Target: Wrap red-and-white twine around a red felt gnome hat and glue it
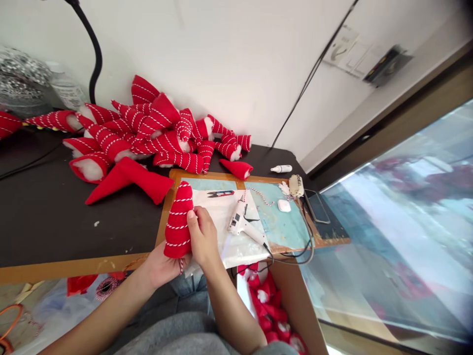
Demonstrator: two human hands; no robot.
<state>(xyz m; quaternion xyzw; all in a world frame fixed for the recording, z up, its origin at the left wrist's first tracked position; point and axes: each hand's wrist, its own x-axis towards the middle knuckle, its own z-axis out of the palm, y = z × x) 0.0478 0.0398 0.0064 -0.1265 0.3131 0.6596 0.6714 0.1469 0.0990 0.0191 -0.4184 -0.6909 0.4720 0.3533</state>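
We looked down on a long black tabletop with a tan wooden edge, beside a wide window whose view was too blurred to make out. Against the white wall lay a heap of red felt cones with white stitched stripes, with white stuffing showing at some open ends. Just in front of it lay a plain red felt cone. Below the near edge, a brown cardboard box held small red pieces with white tufts.

On the table sat a flat turquoise-and-tan board, partly covered by a crumpled white sheet, probably plastic. A white hot-glue gun lay on that sheet, near the person's right hand. Those fingers were clamped on a striped red felt cone, which stood tip-up over the board's near left corner, with the thumb pressed into its side. The person's left hand was under the cone's base, its fingers hidden, so we could not tell whether they were together or apart. A short red-and-white twine end hung beside that palm. Slim black-handled thread snips lay on the white sheet, and a small white bottle stood just beyond the board.
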